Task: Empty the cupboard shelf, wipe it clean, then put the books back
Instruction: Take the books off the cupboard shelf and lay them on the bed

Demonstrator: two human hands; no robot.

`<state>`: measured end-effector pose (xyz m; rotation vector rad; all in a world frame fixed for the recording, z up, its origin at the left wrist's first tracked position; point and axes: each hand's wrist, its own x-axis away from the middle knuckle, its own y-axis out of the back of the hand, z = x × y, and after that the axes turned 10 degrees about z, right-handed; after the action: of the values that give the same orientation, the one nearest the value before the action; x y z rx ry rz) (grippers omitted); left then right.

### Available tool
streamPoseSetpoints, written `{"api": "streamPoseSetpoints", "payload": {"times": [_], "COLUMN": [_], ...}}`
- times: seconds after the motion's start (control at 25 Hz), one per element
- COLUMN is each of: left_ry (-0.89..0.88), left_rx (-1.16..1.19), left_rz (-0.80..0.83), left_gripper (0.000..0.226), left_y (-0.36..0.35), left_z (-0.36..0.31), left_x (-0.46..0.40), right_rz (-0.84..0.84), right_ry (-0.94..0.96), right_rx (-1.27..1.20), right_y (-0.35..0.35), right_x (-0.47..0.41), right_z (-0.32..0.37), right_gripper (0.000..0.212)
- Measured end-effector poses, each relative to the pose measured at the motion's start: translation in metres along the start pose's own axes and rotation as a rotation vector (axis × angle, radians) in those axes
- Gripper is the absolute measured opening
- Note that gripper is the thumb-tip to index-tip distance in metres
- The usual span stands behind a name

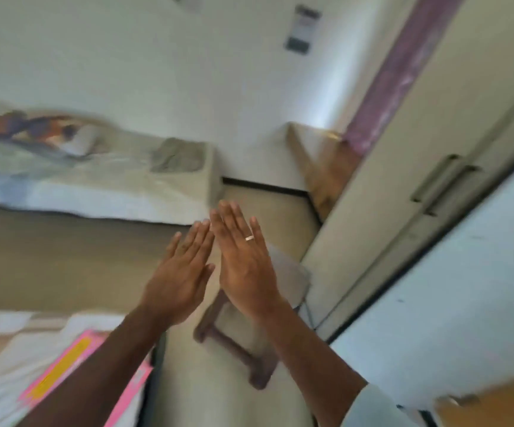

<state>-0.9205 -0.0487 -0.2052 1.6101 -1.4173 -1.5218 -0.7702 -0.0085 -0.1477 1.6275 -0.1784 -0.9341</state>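
We see a pink and yellow book (74,362) lying on the near bed (0,380) at lower left. Above the floor, our left hand (177,272) and right hand (243,260) hover side by side, fingers straight, each grip spread and holding nothing. The cupboard (403,143) stands at right.

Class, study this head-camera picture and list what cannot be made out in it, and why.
- Cupboard, head view: doors closed, so shelf and books are hidden.
- Stool: partly covered by the right hand and its forearm.
- Pink item on the bed: blurred, left arm crosses it; print unreadable.
- Wall notice: too small and blurred.
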Motion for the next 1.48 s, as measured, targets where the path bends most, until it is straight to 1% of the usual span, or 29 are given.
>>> {"api": "streamPoseSetpoints", "payload": {"times": [0.08, 0.16, 0.2, 0.28, 0.36, 0.44, 0.52, 0.64, 0.72, 0.76, 0.84, 0.96, 1.04, 1.12, 1.2, 1.24, 1.32, 1.4, 1.48], "left_ry": [-0.216, -0.433, -0.543, -0.722, -0.865, -0.992, -1.090, -1.181, -1.266, -1.299, -1.326, -1.370, -1.373, -1.377, -1.353, -1.332, -1.290, -1.263, -1.237], "left_rx": [0.059, 0.136, 0.165, 0.242, 0.322, 0.372, 0.433, 0.502, 0.491, 0.465, 0.404, 0.336, 0.302, 0.302, 0.343, 0.385, 0.467, 0.537, 0.631], "left_rz": [-0.071, -0.118, -0.143, -0.205, -0.212, -0.186, -0.124, 0.045, 0.152, 0.179, 0.238, 0.300, 0.319, 0.359, 0.401, 0.426, 0.487, 0.531, 0.557], "left_gripper": [0.057, 0.047, 0.041, 0.028, 0.026, 0.027, 0.028, 0.031, 0.033, 0.035, 0.036, 0.030, 0.027, 0.028, 0.030, 0.030, 0.026, 0.019, 0.017], "left_y": [0.007, 0.009, 0.009, 0.008, 0.003, -0.007, -0.016, -0.027, -0.041, -0.047, -0.051, -0.047, -0.045, -0.053, -0.066, -0.075, -0.092, -0.105, -0.109], "left_z": [-0.070, -0.149, -0.192, -0.275, -0.350, -0.419, -0.492, -0.581, -0.639, -0.666, -0.716, -0.781, -0.813, -0.844, -0.865, -0.872, -0.878, -0.879, -0.879], "left_x": [-0.048, -0.085, -0.098, -0.116, -0.125, -0.132, -0.132, -0.122, -0.109, -0.104, -0.095, -0.081, -0.080, -0.080, -0.082, -0.084, -0.082, -0.080, -0.080], "right_rz": [-0.095, -0.182, -0.228, -0.273, -0.282, -0.315, -0.357, -0.365, -0.361, -0.334, -0.225, -0.138, -0.112, -0.021, 0.057, 0.074, 0.117, 0.126, 0.041], "right_ry": [-0.110, -0.208, -0.248, -0.331, -0.444, -0.638, -0.869, -1.158, -1.340, -1.431, -1.609, -1.793, -1.915, -2.066, -2.184, -2.218, -2.209, -2.080, -2.000], "right_rx": [0.074, 0.128, 0.167, 0.299, 0.405, 0.487, 0.572, 0.708, 0.764, 0.768, 0.769, 0.737, 0.622, 0.488, 0.358, 0.351, 0.472, 0.632, 0.638], "right_y": [0.063, 0.124, 0.154, 0.207, 0.250, 0.288, 0.329, 0.381, 0.413, 0.425, 0.447, 0.479, 0.498, 0.512, 0.516, 0.514, 0.503, 0.494, 0.493], "right_x": [0.039, 0.093, 0.123, 0.187, 0.250, 0.314, 0.383, 0.475, 0.532, 0.554, 0.594, 0.648, 0.673, 0.698, 0.711, 0.712, 0.703, 0.684, 0.674], "right_z": [-0.055, -0.105, -0.123, -0.148, -0.167, -0.187, -0.201, -0.214, -0.220, -0.222, -0.224, -0.228, -0.232, -0.239, -0.244, -0.246, -0.247, -0.248, -0.250], "right_gripper": [0.074, 0.062, 0.058, 0.058, 0.061, 0.059, 0.057, 0.050, 0.047, 0.046, 0.044, 0.045, 0.052, 0.062, 0.066, 0.066, 0.068, 0.066, 0.060]}}
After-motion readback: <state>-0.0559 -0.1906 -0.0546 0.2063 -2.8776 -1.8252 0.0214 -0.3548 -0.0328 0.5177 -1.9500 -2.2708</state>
